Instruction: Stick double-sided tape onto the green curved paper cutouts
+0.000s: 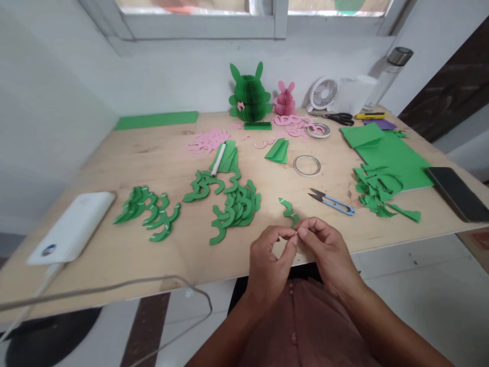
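My left hand point(269, 260) and my right hand point(326, 252) meet at the table's front edge, fingertips pinched together. A tiny whitish bit shows between them, too small to name. Just beyond the fingers lies a wavy green paper strip point(289, 210) with pale marks on it; its near end is hidden behind my hands. Thread snips point(332, 201) with blue handles rest to the right. On the left are a pile of curved green paper pieces point(240, 204) and a smaller group of green pieces with white strips point(162, 224).
Tape rolls point(307, 166), a white pen point(218, 160) and pink paper cutouts point(209, 140) lie farther back. Green scraps point(378, 188), green sheets point(401, 158) and a phone point(458, 193) are right. A white power bank point(72, 229) sits left; a green honeycomb paper figure point(250, 97) stands behind.
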`<action>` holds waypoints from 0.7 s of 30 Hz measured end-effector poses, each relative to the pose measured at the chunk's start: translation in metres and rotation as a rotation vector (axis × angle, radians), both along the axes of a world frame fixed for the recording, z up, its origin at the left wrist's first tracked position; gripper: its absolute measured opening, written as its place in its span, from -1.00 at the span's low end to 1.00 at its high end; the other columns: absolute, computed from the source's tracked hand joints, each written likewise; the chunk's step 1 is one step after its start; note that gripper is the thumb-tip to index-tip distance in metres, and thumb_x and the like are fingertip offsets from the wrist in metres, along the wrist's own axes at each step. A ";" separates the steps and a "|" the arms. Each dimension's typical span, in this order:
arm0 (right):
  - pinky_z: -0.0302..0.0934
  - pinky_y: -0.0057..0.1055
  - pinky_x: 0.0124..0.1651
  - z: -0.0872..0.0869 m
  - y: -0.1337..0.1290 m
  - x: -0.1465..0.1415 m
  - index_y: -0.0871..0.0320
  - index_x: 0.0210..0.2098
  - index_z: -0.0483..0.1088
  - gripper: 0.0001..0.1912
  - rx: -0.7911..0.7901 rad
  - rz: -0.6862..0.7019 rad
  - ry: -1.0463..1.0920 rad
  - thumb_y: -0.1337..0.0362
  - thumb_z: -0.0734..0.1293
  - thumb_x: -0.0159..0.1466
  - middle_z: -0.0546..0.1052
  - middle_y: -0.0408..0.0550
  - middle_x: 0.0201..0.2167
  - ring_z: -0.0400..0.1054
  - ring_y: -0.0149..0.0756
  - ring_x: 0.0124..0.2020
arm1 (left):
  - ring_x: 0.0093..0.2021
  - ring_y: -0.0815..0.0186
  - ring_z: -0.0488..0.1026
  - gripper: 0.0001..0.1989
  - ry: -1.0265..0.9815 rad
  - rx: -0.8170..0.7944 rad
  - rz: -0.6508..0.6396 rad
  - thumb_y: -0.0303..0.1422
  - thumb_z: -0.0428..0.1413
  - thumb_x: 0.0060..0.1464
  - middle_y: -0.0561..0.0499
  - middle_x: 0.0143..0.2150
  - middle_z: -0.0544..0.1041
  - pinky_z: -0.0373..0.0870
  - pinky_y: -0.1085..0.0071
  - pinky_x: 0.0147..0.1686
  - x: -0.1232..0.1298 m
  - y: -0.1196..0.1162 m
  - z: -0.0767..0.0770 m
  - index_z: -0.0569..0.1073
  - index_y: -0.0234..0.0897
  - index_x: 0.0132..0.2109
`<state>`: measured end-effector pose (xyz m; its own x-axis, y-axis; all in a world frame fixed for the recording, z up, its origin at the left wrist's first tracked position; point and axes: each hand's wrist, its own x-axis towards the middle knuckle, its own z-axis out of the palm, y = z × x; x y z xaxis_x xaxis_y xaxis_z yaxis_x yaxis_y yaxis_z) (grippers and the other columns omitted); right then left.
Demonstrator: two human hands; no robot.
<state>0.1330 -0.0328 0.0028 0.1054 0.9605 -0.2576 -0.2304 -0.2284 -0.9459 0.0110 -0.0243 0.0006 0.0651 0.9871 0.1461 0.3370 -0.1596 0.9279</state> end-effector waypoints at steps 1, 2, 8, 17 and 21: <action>0.05 -0.49 -0.33 0.000 0.000 0.000 0.15 -0.46 0.33 -0.81 -0.001 0.007 -0.001 0.18 0.37 0.14 0.35 -0.21 -0.48 0.17 -0.44 -0.43 | -0.37 0.37 0.43 -0.92 0.001 -0.008 -0.001 -0.44 0.07 0.01 0.05 -0.40 0.55 0.35 0.43 -0.30 0.000 0.000 0.000 0.47 -0.26 -0.37; 0.05 -0.49 -0.32 0.000 0.000 0.001 0.15 -0.45 0.34 -0.81 0.000 0.013 -0.003 0.17 0.37 0.14 0.36 -0.21 -0.48 0.17 -0.44 -0.43 | -0.38 0.37 0.43 -0.91 -0.002 -0.016 -0.003 -0.44 0.06 0.02 0.05 -0.40 0.54 0.34 0.43 -0.30 0.000 0.001 0.000 0.47 -0.26 -0.37; 0.08 -0.49 -0.31 0.000 0.001 0.005 0.13 -0.37 0.36 -0.82 -0.003 0.037 -0.043 0.15 0.35 0.16 0.36 -0.19 -0.45 0.19 -0.43 -0.40 | -0.39 0.37 0.41 -0.91 -0.075 -0.111 -0.015 -0.43 0.07 0.00 0.07 -0.45 0.53 0.31 0.44 -0.31 0.002 0.004 0.001 0.47 -0.28 -0.39; 0.15 -0.45 -0.29 0.003 -0.003 0.012 0.14 -0.35 0.37 -0.86 0.058 0.092 -0.279 0.19 0.31 0.17 0.41 -0.15 -0.44 0.25 -0.39 -0.38 | -0.40 0.35 0.41 -0.88 -0.094 -0.195 -0.068 -0.39 0.06 0.01 0.06 -0.46 0.53 0.31 0.43 -0.32 0.000 0.003 0.001 0.46 -0.28 -0.42; 0.12 -0.46 -0.37 0.001 -0.006 0.014 0.14 -0.42 0.35 -0.84 0.069 0.141 -0.359 0.18 0.30 0.18 0.40 -0.16 -0.50 0.22 -0.40 -0.46 | -0.42 0.36 0.41 -0.89 -0.066 -0.178 -0.108 -0.40 0.06 0.00 0.06 -0.47 0.53 0.31 0.44 -0.37 -0.001 0.001 0.001 0.47 -0.27 -0.43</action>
<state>0.1468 -0.0391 0.0040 0.0427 0.9858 -0.1624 0.1471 -0.1670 -0.9749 0.0102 -0.0230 0.0016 0.1678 0.9856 -0.0224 0.2647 -0.0232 0.9641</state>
